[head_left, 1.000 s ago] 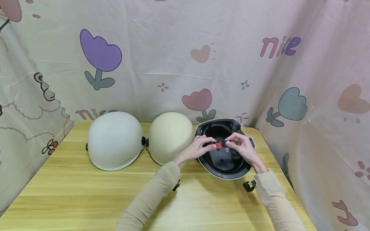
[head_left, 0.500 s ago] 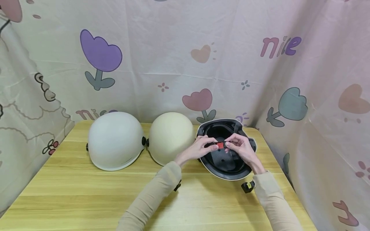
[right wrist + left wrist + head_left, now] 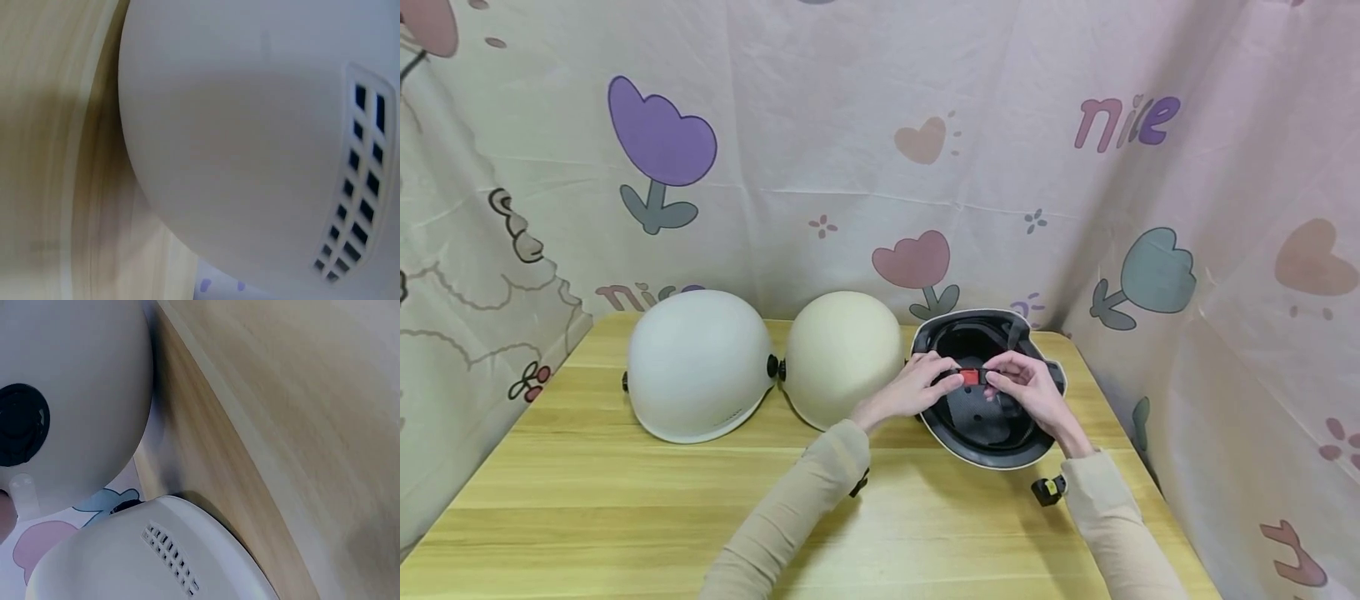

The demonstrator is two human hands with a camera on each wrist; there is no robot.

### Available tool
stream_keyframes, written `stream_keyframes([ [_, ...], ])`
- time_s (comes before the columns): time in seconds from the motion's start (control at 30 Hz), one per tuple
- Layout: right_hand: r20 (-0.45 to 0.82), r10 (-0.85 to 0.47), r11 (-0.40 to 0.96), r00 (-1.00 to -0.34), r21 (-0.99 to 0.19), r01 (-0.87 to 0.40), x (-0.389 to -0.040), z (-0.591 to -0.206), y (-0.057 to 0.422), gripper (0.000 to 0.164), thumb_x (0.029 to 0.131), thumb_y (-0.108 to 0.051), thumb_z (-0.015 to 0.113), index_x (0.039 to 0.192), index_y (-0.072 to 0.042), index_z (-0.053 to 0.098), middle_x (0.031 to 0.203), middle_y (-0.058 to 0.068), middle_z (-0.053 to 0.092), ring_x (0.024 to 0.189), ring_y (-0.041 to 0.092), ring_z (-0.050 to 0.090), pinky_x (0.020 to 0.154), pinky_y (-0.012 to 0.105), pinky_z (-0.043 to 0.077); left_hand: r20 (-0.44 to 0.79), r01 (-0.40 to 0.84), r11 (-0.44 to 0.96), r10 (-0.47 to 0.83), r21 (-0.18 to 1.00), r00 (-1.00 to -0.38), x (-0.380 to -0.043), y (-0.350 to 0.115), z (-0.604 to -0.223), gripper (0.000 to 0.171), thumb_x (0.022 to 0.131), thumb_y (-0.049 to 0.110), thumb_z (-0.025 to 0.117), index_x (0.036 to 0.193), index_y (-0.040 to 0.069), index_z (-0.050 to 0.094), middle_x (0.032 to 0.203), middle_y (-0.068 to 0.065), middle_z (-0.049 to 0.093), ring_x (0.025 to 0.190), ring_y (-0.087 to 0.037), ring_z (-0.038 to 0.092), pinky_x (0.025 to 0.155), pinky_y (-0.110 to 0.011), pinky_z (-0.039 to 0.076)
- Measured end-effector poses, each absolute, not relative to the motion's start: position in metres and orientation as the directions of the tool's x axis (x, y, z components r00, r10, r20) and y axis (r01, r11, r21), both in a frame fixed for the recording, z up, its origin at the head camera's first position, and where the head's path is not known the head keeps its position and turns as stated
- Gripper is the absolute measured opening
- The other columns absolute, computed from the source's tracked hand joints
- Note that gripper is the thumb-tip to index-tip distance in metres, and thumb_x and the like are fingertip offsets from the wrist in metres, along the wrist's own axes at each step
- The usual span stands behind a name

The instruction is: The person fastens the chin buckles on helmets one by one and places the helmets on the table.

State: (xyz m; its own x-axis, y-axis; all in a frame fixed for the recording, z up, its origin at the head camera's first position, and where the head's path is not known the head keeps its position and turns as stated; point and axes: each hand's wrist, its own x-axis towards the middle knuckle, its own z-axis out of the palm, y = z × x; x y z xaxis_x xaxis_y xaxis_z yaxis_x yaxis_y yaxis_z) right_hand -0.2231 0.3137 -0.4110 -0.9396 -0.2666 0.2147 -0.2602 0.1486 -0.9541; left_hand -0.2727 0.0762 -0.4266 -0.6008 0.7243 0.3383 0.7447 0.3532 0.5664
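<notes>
An upturned helmet [image 3: 977,457] lies at the right of the table with its black padded inside facing up. Over its opening the two hands hold a chin-strap buckle [image 3: 970,377], red in the middle with black ends. My left hand [image 3: 917,383] pinches the buckle's left side between thumb and fingers. My right hand [image 3: 1028,390] pinches the black right end. The red and black parts sit together; whether they are latched is too small to tell. Vents show on the helmet's pale outer shell [image 3: 250,156] in the right wrist view. Neither wrist view shows fingers.
A cream helmet [image 3: 842,358] stands dome up just left of the upturned one. Farther left is a white helmet [image 3: 700,367], its side knob close to the cream one's. A patterned curtain [image 3: 820,125] hangs behind the wooden table [image 3: 625,517].
The upturned helmet has shifted slightly to the right. Both hands stay on the buckle, with its red part now turned more squarely upward. The other helmets have not moved.
</notes>
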Motion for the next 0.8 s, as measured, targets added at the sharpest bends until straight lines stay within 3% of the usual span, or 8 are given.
stream_keyframes([
  [0.27, 0.207, -0.28, 0.194, -0.938, -0.944, -0.266, -0.223, -0.417, 0.318, 0.024, 0.1, -0.005, 0.059, 0.117, 0.012, 0.058, 0.094, -0.009, 0.074, 0.076, 0.007, 0.07, 0.073, 0.023, 0.06, 0.397, 0.759, 0.315, 0.703, 0.57, -0.59, -0.271, 0.077, -0.43, 0.028, 0.104, 0.03, 0.056, 0.121, 0.01, 0.067, 0.121, -0.005, 0.066, 0.123, -0.02, 0.054, 0.11, -0.038, 0.043],
  [0.47, 0.152, -0.235, 0.317, -0.96, -0.922, -0.223, -0.223, -0.422, 0.321, 0.029, 0.103, -0.011, 0.057, 0.122, 0.01, 0.059, 0.1, -0.015, 0.071, 0.088, 0.001, 0.063, 0.079, 0.016, 0.053, 0.458, 0.763, 0.233, 0.682, 0.603, -0.57, -0.268, 0.071, -0.434, 0.037, 0.101, 0.019, 0.06, 0.137, 0.007, 0.059, 0.143, -0.014, 0.056, 0.138, -0.025, 0.048, 0.118, -0.043, 0.039],
  [0.63, 0.112, -0.218, 0.39, -0.97, -0.901, -0.192, -0.225, -0.426, 0.323, 0.03, 0.104, -0.012, 0.054, 0.125, 0.008, 0.06, 0.106, -0.011, 0.068, 0.094, 0.002, 0.06, 0.082, 0.016, 0.049, 0.536, 0.775, 0.181, 0.627, 0.605, -0.565, -0.268, 0.066, -0.44, 0.04, 0.096, 0.011, 0.063, 0.136, 0.005, 0.059, 0.143, -0.015, 0.057, 0.137, -0.025, 0.053, 0.116, -0.041, 0.043],
  [0.8, 0.087, -0.208, 0.423, -0.974, -0.89, -0.17, -0.223, -0.425, 0.322, 0.029, 0.105, -0.012, 0.052, 0.126, 0.006, 0.06, 0.116, 0.007, 0.067, 0.097, 0.003, 0.058, 0.086, 0.016, 0.047, 0.603, 0.792, 0.151, 0.569, 0.591, -0.558, -0.267, 0.062, -0.445, 0.038, 0.094, 0.015, 0.069, 0.13, 0.004, 0.063, 0.137, -0.013, 0.062, 0.132, -0.026, 0.057, 0.115, -0.037, 0.044],
])
